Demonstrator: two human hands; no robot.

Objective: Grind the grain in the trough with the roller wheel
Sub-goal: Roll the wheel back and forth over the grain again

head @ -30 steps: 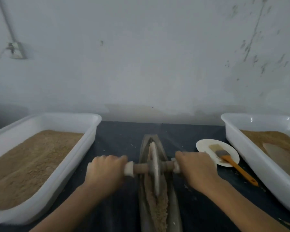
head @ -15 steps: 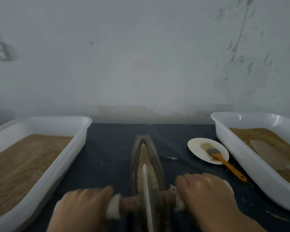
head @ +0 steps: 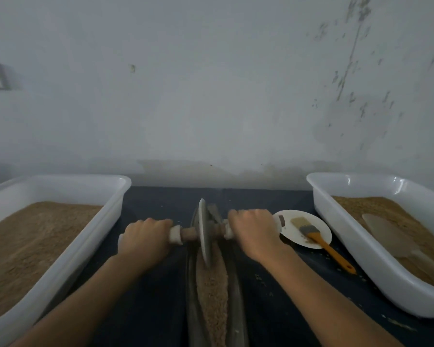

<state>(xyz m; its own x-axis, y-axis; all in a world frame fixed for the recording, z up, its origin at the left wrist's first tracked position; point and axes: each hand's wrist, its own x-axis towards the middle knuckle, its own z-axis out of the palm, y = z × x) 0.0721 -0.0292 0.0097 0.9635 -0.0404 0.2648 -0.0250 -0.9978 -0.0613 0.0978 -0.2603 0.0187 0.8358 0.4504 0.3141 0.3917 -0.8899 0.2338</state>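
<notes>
Roller wheel (head: 203, 230) rolled forward; hides trough (head: 236, 296) far tip.

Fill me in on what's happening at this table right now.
A person is grinding grain in a narrow trough. The left hand and right hand each grip one end of the axle of the roller wheel, which stands near the trough's far end. White tubs of grain sit on both sides, and a brush lies across a small plate.
</notes>
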